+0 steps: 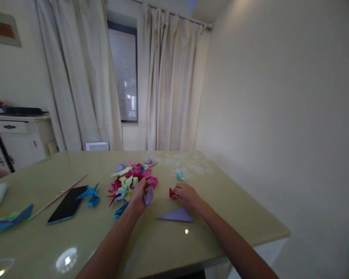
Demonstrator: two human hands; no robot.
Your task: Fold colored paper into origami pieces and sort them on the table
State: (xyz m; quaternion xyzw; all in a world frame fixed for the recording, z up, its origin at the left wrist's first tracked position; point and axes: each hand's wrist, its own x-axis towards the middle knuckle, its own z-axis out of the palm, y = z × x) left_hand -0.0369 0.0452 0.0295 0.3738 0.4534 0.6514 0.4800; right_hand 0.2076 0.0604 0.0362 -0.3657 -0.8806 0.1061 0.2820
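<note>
My left hand (139, 197) is at the right side of a pile of colourful origami cranes (130, 179), its fingers curled. A purple folded paper piece (149, 196) shows at its thumb side and seems held there; the fingertips are partly hidden. My right hand (187, 195) pinches a small red folded paper piece (171, 193) just above the table. Below that hand lies a flat purple paper triangle (177, 215). A light blue origami crane (180, 174) sits beyond my right hand.
A black phone (66, 205) lies on the left of the table (151, 248), with a blue origami crane (90, 195) at its edge. Beside it are a thin pink-and-green stick (58, 197) and stacked coloured paper (14, 219). A wall (273, 116) stands along the right.
</note>
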